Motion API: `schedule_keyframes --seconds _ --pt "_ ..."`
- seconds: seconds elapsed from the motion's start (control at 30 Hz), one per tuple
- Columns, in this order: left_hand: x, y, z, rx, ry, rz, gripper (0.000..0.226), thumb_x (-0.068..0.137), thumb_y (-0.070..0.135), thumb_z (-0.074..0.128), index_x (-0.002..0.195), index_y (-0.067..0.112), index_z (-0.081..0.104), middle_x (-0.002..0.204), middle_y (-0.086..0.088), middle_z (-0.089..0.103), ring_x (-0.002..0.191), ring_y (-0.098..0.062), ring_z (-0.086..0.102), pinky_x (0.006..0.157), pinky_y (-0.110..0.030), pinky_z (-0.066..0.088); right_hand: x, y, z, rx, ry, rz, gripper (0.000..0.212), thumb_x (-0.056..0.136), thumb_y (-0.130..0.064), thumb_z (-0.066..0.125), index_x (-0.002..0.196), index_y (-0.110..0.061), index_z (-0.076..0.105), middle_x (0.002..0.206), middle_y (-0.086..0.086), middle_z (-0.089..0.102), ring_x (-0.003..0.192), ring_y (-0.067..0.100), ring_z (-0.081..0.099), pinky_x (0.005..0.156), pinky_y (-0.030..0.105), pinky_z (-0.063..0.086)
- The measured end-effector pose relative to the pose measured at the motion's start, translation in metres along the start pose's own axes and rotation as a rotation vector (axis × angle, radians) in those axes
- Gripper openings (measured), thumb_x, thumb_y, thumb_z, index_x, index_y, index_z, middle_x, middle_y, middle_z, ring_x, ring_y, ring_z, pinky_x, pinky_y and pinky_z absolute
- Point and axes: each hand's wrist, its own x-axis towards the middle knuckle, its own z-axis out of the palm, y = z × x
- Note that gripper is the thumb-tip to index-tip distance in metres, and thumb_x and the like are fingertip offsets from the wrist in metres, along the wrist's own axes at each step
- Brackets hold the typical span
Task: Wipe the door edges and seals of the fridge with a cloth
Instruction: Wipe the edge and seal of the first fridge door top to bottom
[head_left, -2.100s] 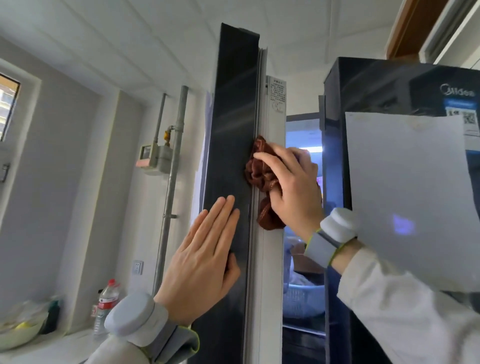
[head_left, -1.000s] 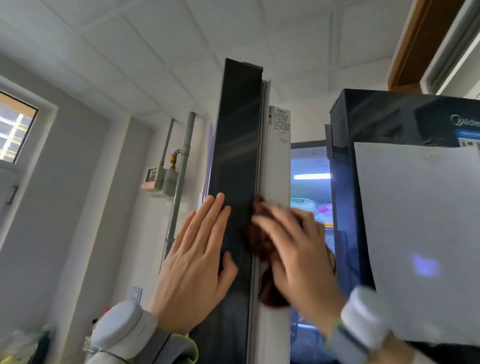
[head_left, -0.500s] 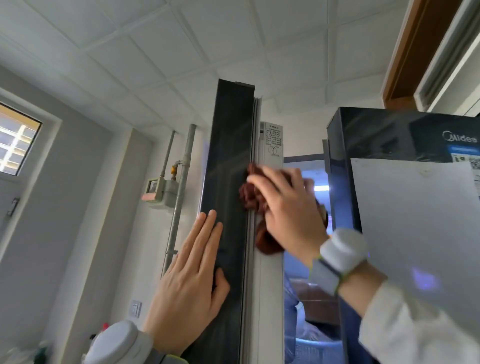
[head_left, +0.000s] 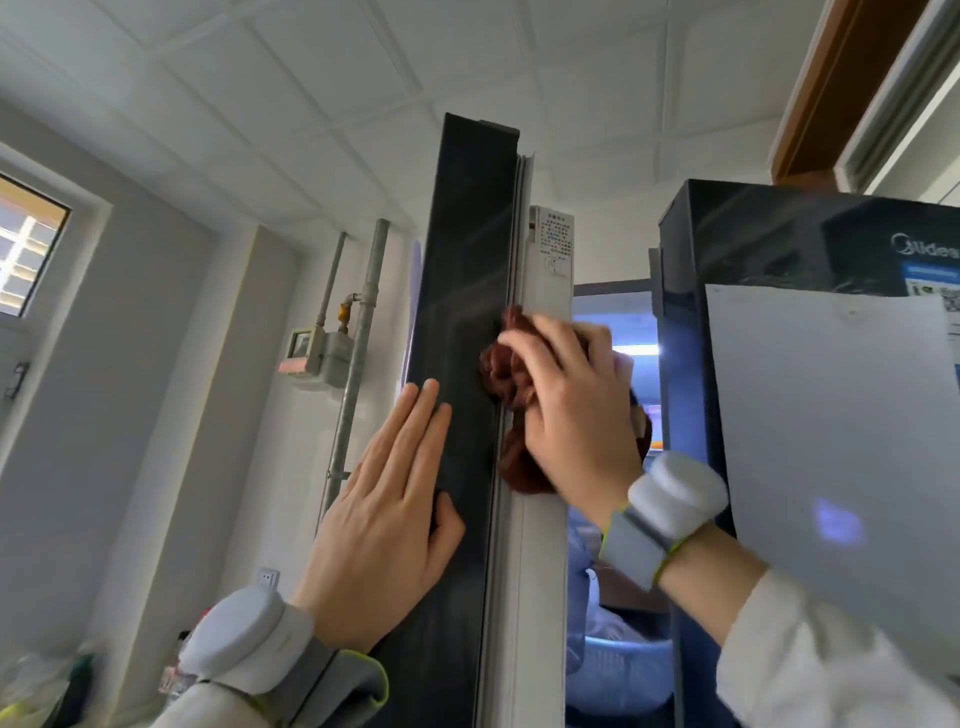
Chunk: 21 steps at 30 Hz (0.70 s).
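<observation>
Fridge door (head_left: 462, 312) stands open edge-on before you, its pale seal (head_left: 540, 571) running down the inner side. Your left hand (head_left: 384, 530) lies flat, fingers spread, bracing the dark face. Your right hand (head_left: 571, 410) clutches the bunched cloth (head_left: 501, 364) on the seal, higher than half a second ago, so you're likely nearing the top stretch.

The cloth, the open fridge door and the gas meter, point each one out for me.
cloth (head_left: 506, 364), head view, bunched folds left of the right hand.
open fridge door (head_left: 462, 270), head view, dark outer face.
gas meter (head_left: 332, 356), head view, grey body.
</observation>
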Motion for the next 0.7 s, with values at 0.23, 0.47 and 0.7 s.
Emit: schedule_keyframes --seconds 0.23,0.47,0.7 --pt "0.001 0.0 0.0 0.029 -0.01 0.026 0.057 0.088 0.025 0.038 0.139 0.0 0.033 0.148 -0.015 0.028 0.14 -0.022 0.019 0.116 -0.032 0.009 -0.093 -0.018 -0.031 0.029 -0.177 -0.183 0.039 0.084 -0.019 0.043 0.122 -0.021 0.049 0.133 0.001 0.049 0.111 0.027 0.048 0.083 0.045 0.049" --pt "0.002 0.006 0.002 0.02 0.006 0.053 0.058 0.088 0.022 0.036 0.141 0.001 0.03 0.149 -0.015 0.029 0.141 -0.024 0.019 0.116 -0.035 0.012 -0.09 0.002 -0.058 -0.041 -0.315 -0.343 0.038 0.086 -0.018 0.039 0.12 -0.024 0.054 0.13 -0.002 0.054 0.111 0.023 0.048 0.089 0.039 0.043" --pt "-0.017 0.033 0.014 0.072 -0.055 0.256 0.05 0.095 0.026 0.025 0.142 0.011 0.035 0.15 -0.006 0.031 0.141 -0.023 0.021 0.112 -0.047 0.018 -0.064 0.042 -0.083 -0.225 -0.301 -0.177 0.052 0.072 -0.012 0.035 0.116 -0.015 0.062 0.124 0.004 0.059 0.101 0.028 0.046 0.08 0.043 0.044"
